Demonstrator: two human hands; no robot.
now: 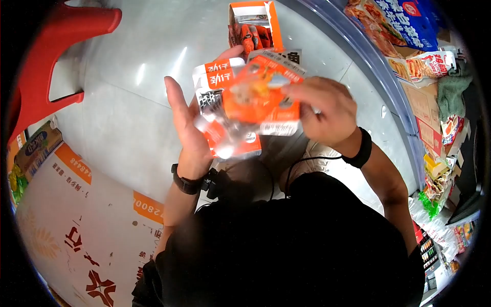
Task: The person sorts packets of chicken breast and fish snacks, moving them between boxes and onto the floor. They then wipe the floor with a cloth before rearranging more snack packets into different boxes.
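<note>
My left hand (pixel 188 128) supports a white-and-orange cardboard box (pixel 208 82), its thumb stretched out and its other fingers behind the box. My right hand (pixel 327 110) pinches an orange snack packet (pixel 266 94) by its right edge, in front of the box. The packet hides much of the box and is slightly blurred. Blurred, shiny clear plastic lies over the lower part of the box near my left palm. Beyond my hands, an open orange-and-white box (pixel 276 30) holds several red-orange packets (pixel 255 37).
A red plastic stool (pixel 36 66) stands at the left. At lower left is a white printed surface (pixel 92 220) with orange labels. A clear plastic rim (pixel 381 66) curves along the right. Beyond it are snack bags (pixel 409 25), cardboard (pixel 424 107) and a green cloth (pixel 454 92).
</note>
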